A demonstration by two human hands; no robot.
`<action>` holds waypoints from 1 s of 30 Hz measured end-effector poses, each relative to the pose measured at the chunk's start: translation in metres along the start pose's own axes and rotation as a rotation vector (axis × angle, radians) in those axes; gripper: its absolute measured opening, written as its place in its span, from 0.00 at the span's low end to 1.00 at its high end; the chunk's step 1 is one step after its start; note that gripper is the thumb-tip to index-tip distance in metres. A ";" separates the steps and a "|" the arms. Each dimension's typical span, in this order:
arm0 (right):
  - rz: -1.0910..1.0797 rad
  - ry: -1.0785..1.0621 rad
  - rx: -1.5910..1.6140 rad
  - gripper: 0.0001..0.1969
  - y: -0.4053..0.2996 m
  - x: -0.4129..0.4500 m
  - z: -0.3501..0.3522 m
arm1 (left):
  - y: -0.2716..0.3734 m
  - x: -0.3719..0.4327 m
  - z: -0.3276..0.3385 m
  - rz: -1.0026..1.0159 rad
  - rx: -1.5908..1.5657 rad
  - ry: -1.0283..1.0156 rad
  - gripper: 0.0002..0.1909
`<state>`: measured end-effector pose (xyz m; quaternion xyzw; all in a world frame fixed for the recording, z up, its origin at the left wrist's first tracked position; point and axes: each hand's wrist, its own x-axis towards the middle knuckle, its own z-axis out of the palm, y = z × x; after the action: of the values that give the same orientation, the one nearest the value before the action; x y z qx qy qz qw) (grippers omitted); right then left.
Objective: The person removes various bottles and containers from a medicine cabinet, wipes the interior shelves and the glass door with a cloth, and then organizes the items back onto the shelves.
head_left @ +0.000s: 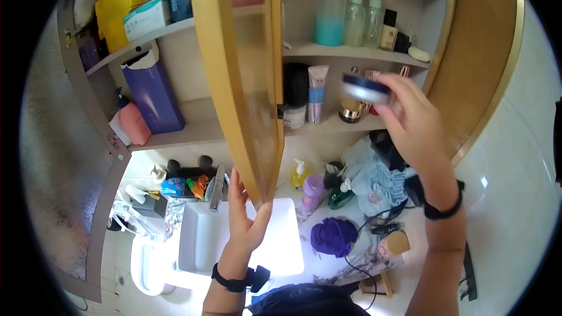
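Observation:
My left hand (246, 221) grips the lower edge of a gold-framed cabinet door (224, 74), which stands swung out towards me. Between the thumb and fingers of my right hand (410, 118) is a round jar with a dark blue lid and pale base (365, 89), blurred, held before the lower shelf (333, 129). Behind it on that shelf stand a gold-and-black cosmetic jar (350, 110) and a pink-and-blue tube (317, 94). A white tub (294, 116) sits further left. My right hand hides part of the shelf's right end.
On the upper shelf are a bottle of turquoise liquid (330, 22), pump bottles (356, 19) and a foundation bottle (389, 30). Below lie a white sink (197, 237) with a faucet (217, 188), a purple cloth bundle (333, 237), a lilac bottle (312, 191) and a black cable (362, 272).

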<state>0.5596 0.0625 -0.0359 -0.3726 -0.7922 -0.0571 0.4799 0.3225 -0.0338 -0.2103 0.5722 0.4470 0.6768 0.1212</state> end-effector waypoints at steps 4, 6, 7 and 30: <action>-0.082 -0.200 -0.113 0.20 0.005 -0.061 -0.057 | -0.028 -0.040 -0.029 -0.110 -0.020 -0.035 0.35; 0.040 -0.313 -0.131 0.20 -0.004 -0.089 -0.082 | -0.053 -0.068 -0.042 -0.298 -0.041 -0.074 0.28; 0.105 -0.326 -0.152 0.20 -0.007 -0.099 -0.092 | -0.063 -0.079 -0.048 -0.341 -0.036 -0.085 0.28; 0.480 -0.529 0.134 0.17 -0.040 -0.302 -0.008 | -0.041 -0.120 0.080 -1.269 -0.654 -1.457 0.32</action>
<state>0.6185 -0.1319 -0.2637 -0.5176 -0.7809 0.2074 0.2816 0.4171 -0.0539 -0.3250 0.4413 0.2788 0.0637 0.8506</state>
